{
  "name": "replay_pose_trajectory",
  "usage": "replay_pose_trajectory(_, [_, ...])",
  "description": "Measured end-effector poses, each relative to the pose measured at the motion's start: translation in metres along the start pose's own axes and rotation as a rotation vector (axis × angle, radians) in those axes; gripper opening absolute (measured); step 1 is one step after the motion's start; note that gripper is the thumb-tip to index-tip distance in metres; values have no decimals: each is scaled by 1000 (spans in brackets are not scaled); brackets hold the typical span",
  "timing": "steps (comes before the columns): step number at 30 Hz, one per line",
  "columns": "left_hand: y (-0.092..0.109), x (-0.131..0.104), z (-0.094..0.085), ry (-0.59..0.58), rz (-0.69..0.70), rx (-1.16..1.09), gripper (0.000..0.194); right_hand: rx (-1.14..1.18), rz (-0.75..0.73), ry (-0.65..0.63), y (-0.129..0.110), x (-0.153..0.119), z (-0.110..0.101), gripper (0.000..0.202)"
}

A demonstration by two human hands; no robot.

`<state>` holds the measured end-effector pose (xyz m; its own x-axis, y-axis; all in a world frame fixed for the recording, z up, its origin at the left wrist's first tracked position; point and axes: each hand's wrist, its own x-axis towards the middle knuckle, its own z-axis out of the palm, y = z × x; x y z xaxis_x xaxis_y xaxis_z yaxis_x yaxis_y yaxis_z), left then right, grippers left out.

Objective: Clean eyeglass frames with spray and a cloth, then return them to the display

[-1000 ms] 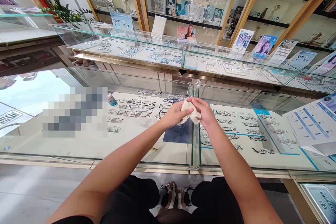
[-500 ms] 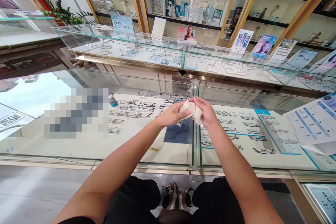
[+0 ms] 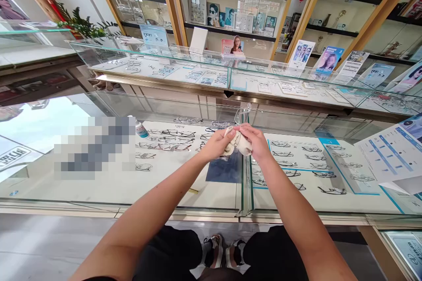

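Note:
Both hands meet over the glass counter, closed around a cream cloth [image 3: 244, 145]. A pair of clear-framed eyeglasses [image 3: 242, 115] sticks up beyond my fingers; the rest of it is hidden by the cloth and hands. My left hand [image 3: 218, 144] pinches the bunched cloth from the left, thumb on top. From the other side my right hand [image 3: 258, 141] grips cloth and glasses together, fingers curled over the far edge. Under the glass below them lies a dark blue sheet [image 3: 223, 170].
Rows of eyeglass frames [image 3: 178, 134] lie inside the glass display counter [image 3: 158, 189]. A small white-and-blue bottle [image 3: 141, 130] stands to the left beside a blurred patch. At the right stands a printed card [image 3: 392, 153]. Another display case [image 3: 227, 72] runs across the back.
The cloth has shifted and bunched up between my hands, and my fingers have moved over it. The glasses' visible part has tilted slightly. The view has shifted a little.

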<state>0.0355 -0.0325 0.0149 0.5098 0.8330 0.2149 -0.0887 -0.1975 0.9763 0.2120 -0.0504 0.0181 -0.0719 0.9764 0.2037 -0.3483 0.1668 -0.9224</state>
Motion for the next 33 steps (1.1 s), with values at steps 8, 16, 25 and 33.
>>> replay_pose_trajectory(8, [9,-2,-2,-108,-50,-1,56,104,100,78,-1,1,0,28])
replay_pose_trajectory(16, [-1,0,9,89,-23,-18,58,97,116,12,5,-2,5,31])
replay_pose_trajectory(25, [-2,1,12,71,-19,-25,63,148,139,135,2,0,5,28])
replay_pose_trajectory(33, [-2,5,-3,38,-121,-145,64,140,97,155,1,4,-1,31])
